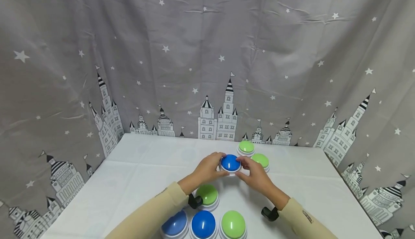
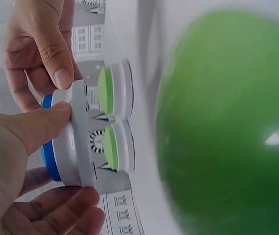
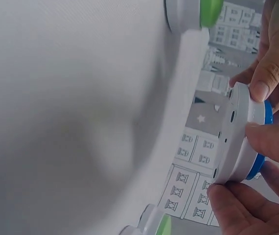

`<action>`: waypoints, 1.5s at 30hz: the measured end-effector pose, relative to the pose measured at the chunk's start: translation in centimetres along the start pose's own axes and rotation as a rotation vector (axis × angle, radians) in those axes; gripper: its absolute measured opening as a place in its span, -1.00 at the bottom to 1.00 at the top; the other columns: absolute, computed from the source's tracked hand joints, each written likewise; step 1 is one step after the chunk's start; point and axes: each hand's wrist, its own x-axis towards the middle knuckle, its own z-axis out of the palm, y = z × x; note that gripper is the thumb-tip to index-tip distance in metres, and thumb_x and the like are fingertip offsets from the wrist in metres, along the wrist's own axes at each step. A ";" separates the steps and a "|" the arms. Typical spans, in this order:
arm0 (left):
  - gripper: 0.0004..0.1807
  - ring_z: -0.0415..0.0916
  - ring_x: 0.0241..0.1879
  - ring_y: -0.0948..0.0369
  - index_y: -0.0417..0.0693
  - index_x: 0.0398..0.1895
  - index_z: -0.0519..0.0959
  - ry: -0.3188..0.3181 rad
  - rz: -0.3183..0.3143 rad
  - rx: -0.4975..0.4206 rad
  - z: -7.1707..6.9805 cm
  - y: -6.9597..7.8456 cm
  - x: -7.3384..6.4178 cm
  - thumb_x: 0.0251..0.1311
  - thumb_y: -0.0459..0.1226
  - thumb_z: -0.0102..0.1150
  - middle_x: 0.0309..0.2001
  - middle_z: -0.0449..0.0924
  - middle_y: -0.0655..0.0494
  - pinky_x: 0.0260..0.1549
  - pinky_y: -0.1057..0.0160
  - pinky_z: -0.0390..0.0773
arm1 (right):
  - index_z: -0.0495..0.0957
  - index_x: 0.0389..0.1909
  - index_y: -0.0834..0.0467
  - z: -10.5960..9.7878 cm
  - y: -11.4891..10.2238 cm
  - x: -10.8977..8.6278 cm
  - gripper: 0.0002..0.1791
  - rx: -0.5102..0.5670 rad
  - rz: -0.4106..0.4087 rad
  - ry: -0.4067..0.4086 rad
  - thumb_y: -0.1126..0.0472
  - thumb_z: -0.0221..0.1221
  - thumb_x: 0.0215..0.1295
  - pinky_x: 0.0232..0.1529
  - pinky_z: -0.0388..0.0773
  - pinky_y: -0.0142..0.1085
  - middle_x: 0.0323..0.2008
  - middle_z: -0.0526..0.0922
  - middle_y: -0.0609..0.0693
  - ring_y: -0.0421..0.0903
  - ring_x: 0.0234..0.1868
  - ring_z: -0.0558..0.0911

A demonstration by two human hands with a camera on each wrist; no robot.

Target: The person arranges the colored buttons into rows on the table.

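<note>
Both hands hold a round push button with a blue dome and white base (image 1: 230, 163), raised above the table. My left hand (image 1: 207, 168) grips its left side, thumb on the white rim, as the left wrist view shows. On the opposite side my right hand (image 1: 254, 174) grips the rim too, thumb (image 3: 271, 139) on the base. The right wrist view shows small dark holes in the base's underside. Behind the right hand stand two green push buttons, one farther back (image 1: 246, 146) and one nearer (image 1: 260, 160).
Below the left wrist stands another green button (image 1: 207, 194), large in the left wrist view. Along the near edge are a blue button (image 1: 175, 223) partly behind the left sleeve, a second blue button (image 1: 203, 224) and a green one (image 1: 233, 224). A grey castle-print curtain (image 1: 181, 70) hangs behind the white table (image 1: 136, 170).
</note>
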 end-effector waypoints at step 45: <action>-0.20 0.49 -0.17 0.31 -0.03 0.19 0.52 -0.341 0.010 0.103 1.7 1.9 -4.0 -0.11 0.13 0.53 -0.14 0.56 0.22 -0.05 0.21 0.56 | 0.52 0.12 0.15 0.9 -0.3 -7.2 -0.47 0.049 0.116 -0.223 0.18 0.44 0.13 0.04 0.59 -0.20 0.05 0.62 0.03 0.00 0.10 0.61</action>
